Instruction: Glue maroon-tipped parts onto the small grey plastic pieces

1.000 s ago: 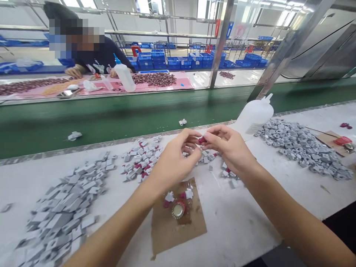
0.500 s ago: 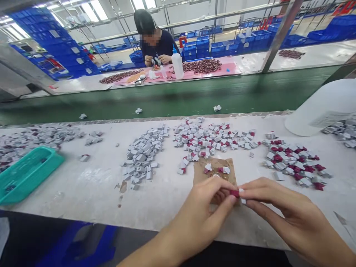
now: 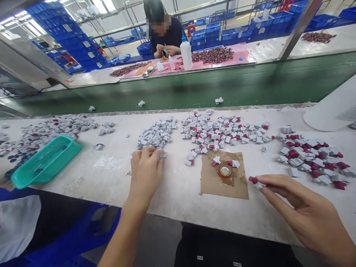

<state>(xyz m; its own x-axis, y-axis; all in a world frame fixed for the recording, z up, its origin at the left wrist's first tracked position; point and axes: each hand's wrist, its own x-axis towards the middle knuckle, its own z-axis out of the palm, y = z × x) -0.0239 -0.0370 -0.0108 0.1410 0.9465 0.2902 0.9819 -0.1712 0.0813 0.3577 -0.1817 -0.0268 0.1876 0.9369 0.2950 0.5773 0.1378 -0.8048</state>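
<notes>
My left hand (image 3: 146, 168) is at the near edge of a pile of small grey blocky pieces (image 3: 155, 135). Its fingers curl down, and a grey piece (image 3: 162, 155) pokes out by the thumb and forefinger; the fingertips are partly hidden. Between thumb and fingers, my right hand (image 3: 294, 204) pinches a small dark-red and grey piece (image 3: 255, 181), just right of a brown cardboard square (image 3: 219, 187). On the cardboard are a round red-rimmed cap (image 3: 224, 171) in a wet, shiny patch and two red-and-grey pieces (image 3: 233, 163).
Red-and-grey pieces lie heaped at the middle back (image 3: 214, 129) and at right (image 3: 314, 159). A teal basket (image 3: 47, 161) stands left, a white container (image 3: 330, 107) back right. Beyond a green belt (image 3: 178, 91) carrying several pieces, a co-worker (image 3: 165, 37) sits near a white bottle (image 3: 186, 55).
My left hand has let go of the red-and-grey piece and moved left to the grey pile. My right hand keeps that piece, now beside the uncovered cardboard. The view has shifted.
</notes>
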